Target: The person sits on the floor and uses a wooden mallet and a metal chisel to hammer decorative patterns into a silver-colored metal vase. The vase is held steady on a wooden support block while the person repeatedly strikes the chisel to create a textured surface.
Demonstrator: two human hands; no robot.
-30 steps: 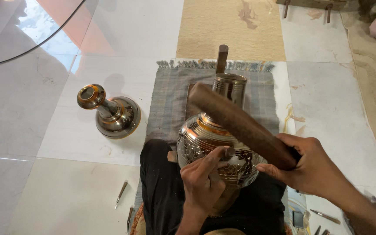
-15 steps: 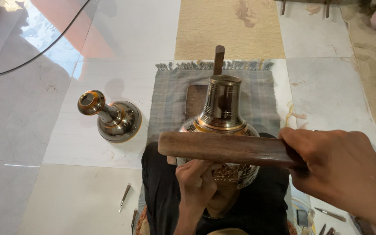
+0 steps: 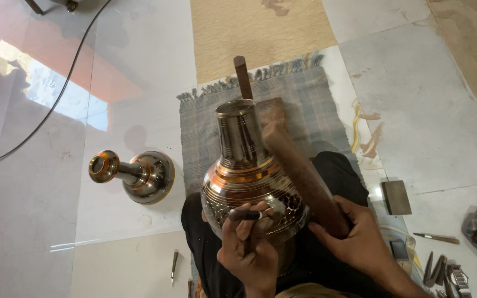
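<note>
Vase (image 3: pixel 249 182) engraving underway: my left hand (image 3: pixel 249 251) grips the chisel (image 3: pixel 245 215), right hand (image 3: pixel 354 237) clutches the mallet (image 3: pixel 299 168); next needs a square strike.

Pale glossy floor tiles (image 3: pixel 45 209) are reflecting a bright patch of light at left; a grey fringed rug (image 3: pixel 316 110) is lying beside a tan mat (image 3: pixel 260 27).

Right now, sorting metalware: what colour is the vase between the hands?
Silvery steel with copper bands and engraved patterning on the vase; head view.
</note>
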